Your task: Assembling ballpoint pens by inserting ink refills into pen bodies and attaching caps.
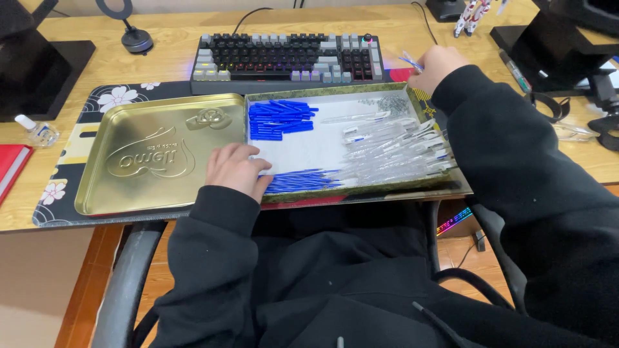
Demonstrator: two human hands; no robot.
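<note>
An open gold tin box (258, 98) lies before me, lined in white. In it are a heap of blue pen caps (278, 119), blue refills (300, 180) along the near edge, clear pen barrels (393, 154) on the right and small springs (392, 103) at the far right corner. My left hand (235, 169) rests on the box's near left corner, its fingers touching the refills; I cannot tell whether it grips any. My right hand (435, 66) is raised past the box's far right corner, pinching a clear pen barrel (410, 61) with a blue tip.
The gold lid (158, 151) lies open to the left on a dark floral desk mat (64, 187). A keyboard (287, 59) sits behind the box. A small bottle (37, 131) and red book (11, 166) are at the left, black stands (554, 45) and a marker (516, 71) at the right.
</note>
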